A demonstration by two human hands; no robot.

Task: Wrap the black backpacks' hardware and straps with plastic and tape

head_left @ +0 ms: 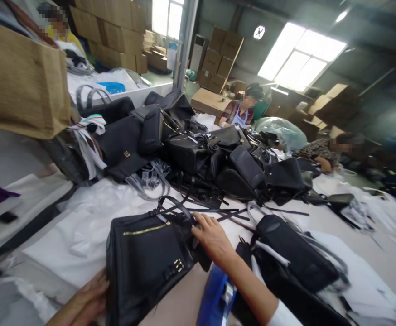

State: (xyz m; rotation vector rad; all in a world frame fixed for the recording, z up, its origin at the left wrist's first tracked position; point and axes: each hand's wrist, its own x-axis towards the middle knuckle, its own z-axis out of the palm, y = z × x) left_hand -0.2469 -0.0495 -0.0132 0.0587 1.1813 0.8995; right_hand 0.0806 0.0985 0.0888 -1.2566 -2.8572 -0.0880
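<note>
1. The left hand (89, 294) touches the black handbag's (143, 262) left side; fingertips hidden, grip impossible to tell.
2. The handbag stands by the bench's (181, 296) near edge, gold zip (147, 229) and clasp fittings (178, 265) already on.
3. Black bags (247, 165) heap toward the far edge; which are finished is unclear.
4. The right hand (213, 237) narrows on the handbag's apparently unwrapped handle (183, 209).
5. Rightward, another bag (296, 253) seems film-wrapped at its handles.

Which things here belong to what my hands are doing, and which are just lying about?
In the job:
Front bag, with the left hand at its side and the right hand on its strapped end

Apparently just lying about:
Piled bags
Blue object, use unclear
Stacked cartons
</note>
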